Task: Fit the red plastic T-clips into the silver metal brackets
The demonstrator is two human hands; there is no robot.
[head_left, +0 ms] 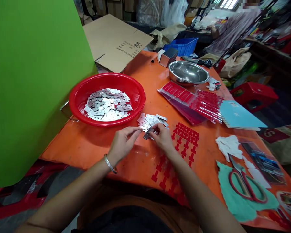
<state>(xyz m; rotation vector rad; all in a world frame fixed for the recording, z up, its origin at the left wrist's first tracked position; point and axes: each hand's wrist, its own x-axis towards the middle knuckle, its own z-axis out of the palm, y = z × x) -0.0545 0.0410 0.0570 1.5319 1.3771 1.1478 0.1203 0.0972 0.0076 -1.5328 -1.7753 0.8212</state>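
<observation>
Dark clothing (pixel 128 220) sits nearest the camera, at the bottom between two bare forearms (pixel 72 194) that reach forward over the orange-covered bench (pixel 75 145). Where they converge, a grey metal plate (pixel 147 135) lies in the grasp of the right hand (pixel 163 137), between the two hands but nearer this one; its long axis runs aslant, from a free end pointing near and left to a far, right end pinched between thumb and fingers. The left hand (pixel 122 144) comes in from the other side, its thumb and forefinger drawn close together just left of the plate; whether they grip anything is too small to tell. Just beyond the fingertips lies a loose pile of pale metal pieces (pixel 149 119), turned every which way. Farther out, to the left of the pile and beyond the left hand, stands a wide red basin (pixel 138 97) with many similar pieces in it. On the opposite side, rows of red shapes (pixel 193 149) spread beside and partly beneath the right forearm. Out past these, a green cloth (pixel 224 181) lies with red-handled scissors (pixel 247 182) on it, while a steel bowl (pixel 189 72) rests toward the far side of the bench.
</observation>
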